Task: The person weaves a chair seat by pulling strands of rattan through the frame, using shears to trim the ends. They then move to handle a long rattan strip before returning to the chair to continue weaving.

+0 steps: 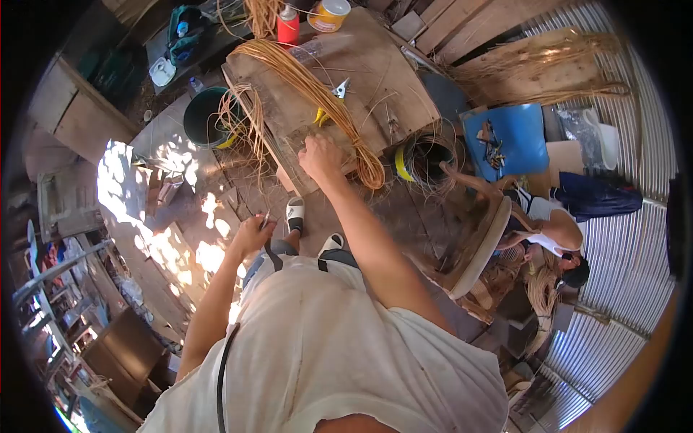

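At the near edge of the wooden worktable (382, 72), my right hand (320, 155) is closed, with its knuckles up and its fingertips hidden. Just beyond it lie pliers with yellow handles (322, 114), close against a long bundle of brown cane strands (317, 88) that is folded into a loop at the near end. Lower and to the left, my left hand (253, 234) is closed in a pinch around a small, thin, dark-tipped thing; I cannot tell what it is. Loose strands (254, 119) hang over the table's left edge above that hand.
A dark bucket (204, 117) stands left of the table, and a second bucket (432, 155) with strands stands right. A red can (288, 27) and a yellow tub (330, 14) are at the back. On the right, another person (552, 227) sits near a wooden chair frame (484, 242) and a blue seat (509, 137).
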Demonstrator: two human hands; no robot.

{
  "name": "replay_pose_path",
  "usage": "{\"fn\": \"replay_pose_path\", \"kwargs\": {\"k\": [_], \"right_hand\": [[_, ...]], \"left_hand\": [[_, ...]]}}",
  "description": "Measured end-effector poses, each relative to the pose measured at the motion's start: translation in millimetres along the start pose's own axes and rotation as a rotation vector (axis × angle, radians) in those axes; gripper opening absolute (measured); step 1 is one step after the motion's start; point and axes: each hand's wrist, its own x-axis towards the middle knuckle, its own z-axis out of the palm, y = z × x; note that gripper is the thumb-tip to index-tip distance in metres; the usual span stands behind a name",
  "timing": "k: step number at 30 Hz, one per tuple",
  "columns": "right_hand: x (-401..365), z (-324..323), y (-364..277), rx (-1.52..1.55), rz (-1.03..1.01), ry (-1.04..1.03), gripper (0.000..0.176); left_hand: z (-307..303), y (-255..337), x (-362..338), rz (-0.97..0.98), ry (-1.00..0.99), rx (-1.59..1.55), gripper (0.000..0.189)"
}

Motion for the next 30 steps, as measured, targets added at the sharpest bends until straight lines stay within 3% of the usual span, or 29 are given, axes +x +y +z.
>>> {"fn": "replay_pose_path", "kwargs": {"k": [4,6,8,11,12,13,15,17,18,20,21,23,25,26,27,28,29,30], "right_hand": [[4,2,14,0.244,0.052,-0.004,0.020],[-19,0,38,0.713,0.114,0.078,0.019],[-71,-47,54,1.031,0.123,-0.100,0.024],[-171,-66,110,0.842,0.232,-0.203,0.023],[-211,-55,144,0.808,0.358,-0.318,0.023],[-254,-48,172,0.630,0.409,-0.306,0.025],[-329,-41,225,0.715,0.700,-0.373,0.026],[-381,-30,272,0.231,0.678,-0.545,0.024],[-382,-31,266,0.238,0.683,-0.546,0.024],[-378,-31,250,-0.235,0.626,-0.773,0.023],[-371,-18,245,-0.227,0.629,-0.775,0.023],[-338,23,237,-0.304,0.547,-0.939,0.031],[-273,16,182,-0.119,0.424,-0.660,0.030],[-233,-16,133,0.110,0.346,-0.438,0.022],[-198,-8,115,0.322,0.225,-0.289,0.020],[-160,-38,79,0.438,0.131,-0.244,0.024],[-134,-37,60,0.578,0.063,-0.059,0.019],[-109,-39,45,0.583,0.054,0.023,0.019]], "left_hand": [[10,16,42,0.157,0.197,0.030,0.037],[13,45,60,0.166,0.256,0.001,0.039],[19,52,84,0.219,0.270,-0.083,0.043],[32,39,110,0.170,0.263,0.171,0.043],[22,57,101,0.088,0.176,0.121,0.038],[26,56,102,0.097,0.161,0.125,0.038],[30,45,107,0.160,0.258,0.073,0.038],[27,42,103,0.151,0.258,-0.004,0.032],[17,56,91,0.203,0.278,-0.119,0.029],[-4,70,69,0.270,0.281,-0.273,0.023],[-13,66,57,0.268,0.277,-0.266,0.023],[-34,45,27,0.339,-0.025,-0.074,0.021],[-43,1,-8,0.185,-0.004,0.118,0.020],[-48,-24,-28,0.132,0.072,0.115,0.020],[-54,-60,-50,0.081,0.145,0.110,0.020],[-50,-152,-65,0.121,0.272,0.073,0.019],[-52,-194,-97,-0.066,0.350,0.068,0.018],[-68,-200,-131,-0.252,0.215,0.069,0.018]]}}
